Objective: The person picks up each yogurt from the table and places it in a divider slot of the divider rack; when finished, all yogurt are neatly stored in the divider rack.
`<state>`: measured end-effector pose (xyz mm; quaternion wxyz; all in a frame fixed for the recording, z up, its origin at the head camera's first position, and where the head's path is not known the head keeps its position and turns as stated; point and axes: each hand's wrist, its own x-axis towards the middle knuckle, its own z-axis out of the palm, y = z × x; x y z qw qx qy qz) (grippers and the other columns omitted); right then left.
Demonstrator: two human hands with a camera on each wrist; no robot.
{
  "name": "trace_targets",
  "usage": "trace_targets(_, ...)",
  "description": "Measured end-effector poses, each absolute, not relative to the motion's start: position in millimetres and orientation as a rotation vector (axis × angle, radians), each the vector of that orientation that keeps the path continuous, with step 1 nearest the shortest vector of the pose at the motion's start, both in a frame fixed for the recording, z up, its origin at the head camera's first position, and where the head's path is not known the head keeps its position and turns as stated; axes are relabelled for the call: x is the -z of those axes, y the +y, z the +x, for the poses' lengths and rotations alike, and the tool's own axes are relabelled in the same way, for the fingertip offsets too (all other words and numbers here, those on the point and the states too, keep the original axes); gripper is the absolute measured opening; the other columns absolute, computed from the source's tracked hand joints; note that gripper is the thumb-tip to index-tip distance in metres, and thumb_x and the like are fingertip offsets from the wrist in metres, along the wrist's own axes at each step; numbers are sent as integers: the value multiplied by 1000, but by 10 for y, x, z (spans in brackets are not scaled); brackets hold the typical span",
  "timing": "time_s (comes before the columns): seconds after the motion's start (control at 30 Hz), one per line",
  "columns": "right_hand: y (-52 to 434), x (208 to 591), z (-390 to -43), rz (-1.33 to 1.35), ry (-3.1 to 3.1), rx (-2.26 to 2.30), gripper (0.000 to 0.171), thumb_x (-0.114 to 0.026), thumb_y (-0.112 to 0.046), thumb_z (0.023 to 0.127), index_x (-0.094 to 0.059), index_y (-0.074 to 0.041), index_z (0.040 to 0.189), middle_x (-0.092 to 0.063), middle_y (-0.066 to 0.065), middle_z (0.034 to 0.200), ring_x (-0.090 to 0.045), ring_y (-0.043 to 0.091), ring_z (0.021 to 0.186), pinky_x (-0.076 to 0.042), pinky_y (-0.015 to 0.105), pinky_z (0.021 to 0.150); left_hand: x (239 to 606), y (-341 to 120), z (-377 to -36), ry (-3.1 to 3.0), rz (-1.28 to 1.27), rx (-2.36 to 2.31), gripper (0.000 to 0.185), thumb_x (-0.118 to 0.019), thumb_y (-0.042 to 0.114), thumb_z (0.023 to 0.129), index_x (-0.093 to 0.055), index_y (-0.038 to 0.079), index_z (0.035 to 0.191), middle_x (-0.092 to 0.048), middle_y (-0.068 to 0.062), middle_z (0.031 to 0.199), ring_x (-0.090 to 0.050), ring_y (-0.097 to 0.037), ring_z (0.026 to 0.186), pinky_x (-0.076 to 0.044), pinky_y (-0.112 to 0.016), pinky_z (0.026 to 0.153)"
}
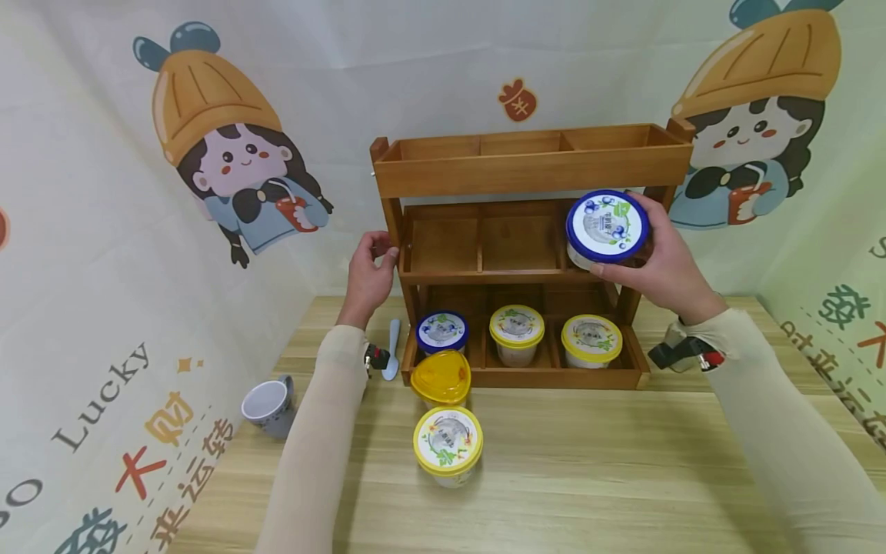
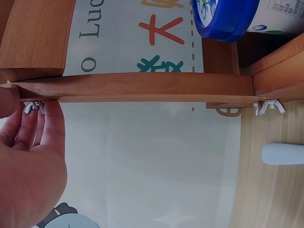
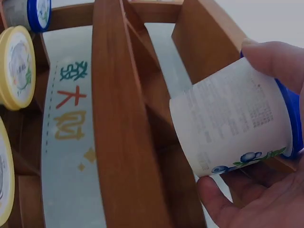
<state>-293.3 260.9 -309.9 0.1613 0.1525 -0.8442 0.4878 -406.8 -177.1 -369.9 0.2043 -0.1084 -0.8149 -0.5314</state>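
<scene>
My right hand grips a blue-lidded yogurt cup at the right compartment of the wooden rack's middle tier. In the right wrist view the cup's white side is tilted, its base toward the shelf. My left hand holds the rack's left side post, with the thumb on one side and fingers by a wing nut. On the bottom tier stand a blue-lidded cup and two yellow-lidded cups, one in the middle and one at the right.
In front of the rack stand a container with an orange-yellow top and a yellow-lidded cup. A pale blue spoon lies left of the rack, and a patterned mug stands farther left. Printed cloth hangs behind the table.
</scene>
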Motion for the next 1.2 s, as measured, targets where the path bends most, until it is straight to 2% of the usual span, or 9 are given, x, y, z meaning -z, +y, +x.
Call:
trace_targets(0.17,2636,3154,-3012,403,-2428,-1356,112,-89,-15,84,-15,-14,168,-34,20,165,-38,41,149,-37,64,121,3694,-1768,-4075,-2273,-305,1480,32,-58,15,109,-54,4,139,-61,-20,137,-59,-36,133,-41,-58,119)
trace_targets(0.33,2661,3211,-3078,303,-2471,-1325,115,-90,-25,85,-13,-12,169,-33,22,167,-36,45,152,-32,67,123,3699,-1769,-4082,-2274,-305,1480,32,-58,15,109,-54,5,139,-61,-19,137,-58,-36,133,-42,-58,119)
trace_targets(0.53,2669,3229,-3139,229,-2540,-1252,117,-89,-37,85,-11,-11,169,-35,24,167,-38,47,151,-33,69,122,3704,-1776,-4081,-2290,-287,1463,32,-57,17,110,-54,6,140,-61,-18,139,-58,-34,135,-43,-54,119)
trace_targets(0.97,2674,3224,-3115,195,-2652,-1147,123,-88,-42,86,-4,-7,169,-30,30,168,-35,53,152,-32,71,121,3718,-1777,-4070,-2284,-296,1466,31,-57,16,109,-54,6,139,-61,-18,137,-59,-34,133,-44,-53,118)
trace_targets(1.2,2721,3248,-2957,234,-2578,-1289,122,-88,-34,88,-2,-7,170,-20,26,174,-31,45,158,-34,57,123,3704,-1770,-4066,-2295,-283,1472,32,-57,17,110,-53,7,140,-61,-17,139,-58,-33,135,-44,-53,118)
